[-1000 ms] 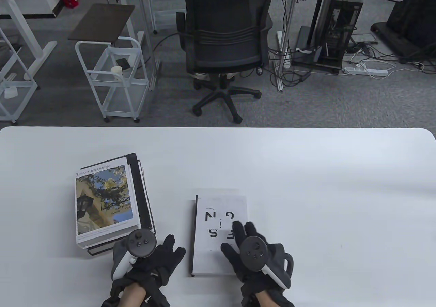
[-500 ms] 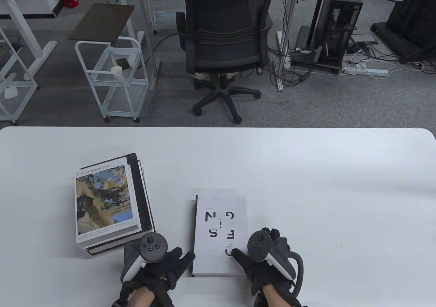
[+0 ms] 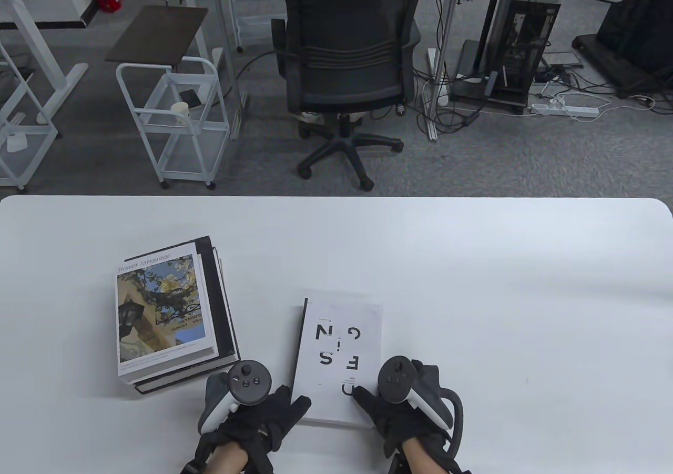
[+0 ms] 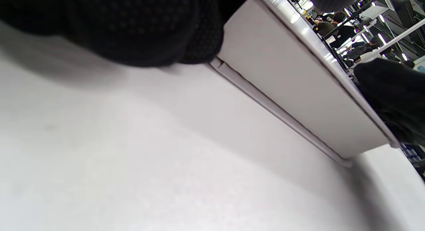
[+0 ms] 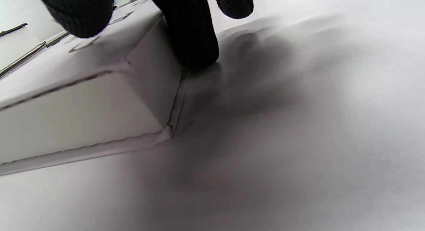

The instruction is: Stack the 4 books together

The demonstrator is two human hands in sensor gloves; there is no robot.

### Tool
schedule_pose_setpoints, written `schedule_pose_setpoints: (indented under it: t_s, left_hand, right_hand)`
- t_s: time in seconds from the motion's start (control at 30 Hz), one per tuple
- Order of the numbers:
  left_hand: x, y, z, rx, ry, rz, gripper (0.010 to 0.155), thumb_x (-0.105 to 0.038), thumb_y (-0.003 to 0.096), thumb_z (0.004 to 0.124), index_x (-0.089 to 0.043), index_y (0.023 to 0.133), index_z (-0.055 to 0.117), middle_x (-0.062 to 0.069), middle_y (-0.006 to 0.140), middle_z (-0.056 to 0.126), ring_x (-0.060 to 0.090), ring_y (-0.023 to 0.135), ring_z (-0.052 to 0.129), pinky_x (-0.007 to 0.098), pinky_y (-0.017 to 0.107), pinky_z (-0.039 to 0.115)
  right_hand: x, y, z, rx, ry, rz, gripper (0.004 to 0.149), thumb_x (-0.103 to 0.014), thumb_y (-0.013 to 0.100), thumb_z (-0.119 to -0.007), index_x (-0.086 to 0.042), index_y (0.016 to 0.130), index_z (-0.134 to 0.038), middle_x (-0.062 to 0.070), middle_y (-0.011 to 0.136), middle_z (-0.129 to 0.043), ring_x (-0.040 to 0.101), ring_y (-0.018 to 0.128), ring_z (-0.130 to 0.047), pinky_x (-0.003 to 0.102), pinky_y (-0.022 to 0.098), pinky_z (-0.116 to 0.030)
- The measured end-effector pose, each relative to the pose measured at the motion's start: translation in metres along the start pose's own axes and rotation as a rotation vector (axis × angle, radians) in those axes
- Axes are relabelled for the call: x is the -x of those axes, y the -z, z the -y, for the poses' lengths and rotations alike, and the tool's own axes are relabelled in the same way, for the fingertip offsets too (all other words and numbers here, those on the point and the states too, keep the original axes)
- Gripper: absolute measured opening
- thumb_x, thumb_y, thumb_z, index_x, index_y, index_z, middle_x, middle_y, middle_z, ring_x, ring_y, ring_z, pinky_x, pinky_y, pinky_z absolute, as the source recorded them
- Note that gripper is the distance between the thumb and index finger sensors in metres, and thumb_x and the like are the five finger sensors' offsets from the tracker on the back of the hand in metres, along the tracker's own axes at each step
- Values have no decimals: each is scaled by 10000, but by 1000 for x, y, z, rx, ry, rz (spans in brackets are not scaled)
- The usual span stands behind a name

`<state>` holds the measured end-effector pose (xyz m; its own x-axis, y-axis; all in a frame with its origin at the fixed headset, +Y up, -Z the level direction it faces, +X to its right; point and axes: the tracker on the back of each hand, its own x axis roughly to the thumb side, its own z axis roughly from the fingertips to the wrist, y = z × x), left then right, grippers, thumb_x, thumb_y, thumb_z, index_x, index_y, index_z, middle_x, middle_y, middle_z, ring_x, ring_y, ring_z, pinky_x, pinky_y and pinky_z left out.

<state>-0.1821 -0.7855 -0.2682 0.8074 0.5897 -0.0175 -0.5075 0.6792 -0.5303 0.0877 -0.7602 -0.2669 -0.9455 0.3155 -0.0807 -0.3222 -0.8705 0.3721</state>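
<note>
A white book (image 3: 339, 337) with scattered black letters lies flat near the table's front edge. My right hand (image 3: 368, 396) holds its near right corner, thumb on the cover and fingers (image 5: 194, 38) against the right side edge. My left hand (image 3: 294, 404) presses its fingers (image 4: 149, 32) against the near left corner. The book's near edge shows in the left wrist view (image 4: 292, 81) and its corner in the right wrist view (image 5: 83, 108). A stack of books (image 3: 163, 311), topped by a photo cover titled "Flower language", stands to the left.
The white table (image 3: 473, 263) stretches to the right and behind the books. An office chair (image 3: 347, 63) and a white cart (image 3: 173, 121) stand on the floor beyond the far edge.
Both hands have closed in on the white book's near corners. The right hand slid off the cover to the right edge. The book has turned slightly and its near end has shifted a little left.
</note>
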Motion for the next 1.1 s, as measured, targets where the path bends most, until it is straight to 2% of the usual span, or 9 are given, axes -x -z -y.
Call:
schedule_pose_setpoints:
  t_s: [0.13, 0.2, 0.33, 0.5, 0.67, 0.77, 0.87, 1.1]
  left_hand:
    - [-3, -1, 1, -12, 18, -5, 794, -614, 492, 607, -5, 999, 561, 108, 612, 921, 207, 271, 985, 497, 286, 833]
    - [-5, -1, 2, -48, 42, 1, 793, -613, 490, 611, 3, 987, 586, 113, 593, 931, 209, 258, 989, 498, 277, 837]
    - [-10, -2, 1, -83, 94, 17, 788, -612, 489, 613, 13, 970, 626, 124, 585, 947, 221, 264, 1004, 504, 288, 843]
    - [-13, -7, -2, -122, 83, 52, 778, -605, 490, 619, 18, 955, 654, 168, 645, 966, 242, 279, 1019, 517, 304, 847]
    - [-18, -10, -5, -162, 52, 86, 779, -596, 496, 613, 34, 955, 631, 198, 733, 949, 248, 296, 1031, 519, 318, 851]
    - [-19, -10, -3, -157, 39, 84, 798, -596, 505, 596, 25, 1001, 510, 150, 681, 937, 202, 268, 1000, 492, 315, 848]
    - [-21, -9, -1, -139, -14, 83, 854, -614, 504, 575, 30, 1026, 365, 119, 700, 880, 175, 274, 972, 481, 323, 843]
    - [-13, -7, 0, -96, -199, 83, 856, -599, 517, 565, -35, 1057, 216, 146, 832, 740, 172, 371, 946, 482, 387, 819]
  right_hand:
    - [2, 1, 0, -23, 87, 14, 757, -653, 600, -584, -43, 1023, -733, 257, 1164, -399, 518, 1050, -295, 716, 745, -408]
    - [3, 2, 0, -30, 132, 16, 769, -645, 605, -583, -13, 1016, -733, 274, 1152, -412, 539, 1034, -325, 685, 740, -468]
    - [3, 2, -1, -19, 156, 10, 786, -641, 606, -579, 20, 999, -740, 283, 1144, -427, 552, 1024, -353, 664, 735, -499]
    - [6, 3, -1, -17, 200, 0, 786, -641, 608, -576, 26, 989, -749, 277, 1144, -431, 549, 1026, -353, 667, 735, -494]
    - [6, 3, -1, -9, 168, -14, 766, -645, 609, -569, -7, 992, -755, 253, 1150, -444, 520, 1041, -358, 666, 738, -502]
    - [7, 3, -1, -9, 161, -20, 749, -645, 610, -563, -33, 994, -762, 251, 1153, -436, 518, 1044, -354, 670, 739, -496]
    - [6, 3, -1, -7, 143, -24, 744, -645, 611, -559, -41, 993, -766, 247, 1155, -438, 511, 1049, -347, 675, 741, -490]
    - [4, 3, -1, -9, 129, -14, 742, -642, 611, -556, -44, 997, -766, 244, 1155, -442, 503, 1051, -343, 680, 742, -485]
